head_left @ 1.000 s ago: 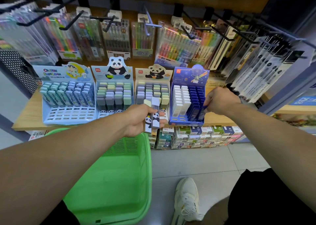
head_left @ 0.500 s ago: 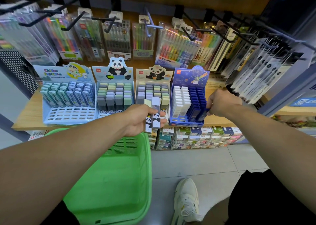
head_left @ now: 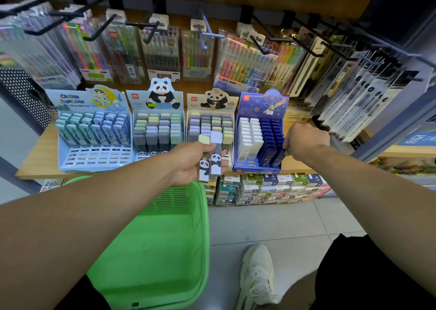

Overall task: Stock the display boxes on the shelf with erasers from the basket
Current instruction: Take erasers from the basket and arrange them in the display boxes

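The left hand [head_left: 188,161] grips two panda erasers [head_left: 211,158] over the shelf's front edge [head_left: 37,171]; the right hand [head_left: 304,141] pinches a dark blue eraser [head_left: 279,155] at the blue display box [head_left: 259,130] on the right.

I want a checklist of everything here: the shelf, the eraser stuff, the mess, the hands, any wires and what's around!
Surface: wooden shelf carrying four display boxes side by side.
Job's things: pale blue box with its front rows unfilled; two panda boxes; dark blue box with white and blue erasers; green basket, no erasers visible inside.
Clutter: nothing seen.
Hands: left hand grips two panda erasers; right hand grips a blue eraser at the dark blue box.
Cables: nothing seen.
Surroundings: pen packs on hooks above; small boxes stacked below the shelf; tiled floor; a white shoe.
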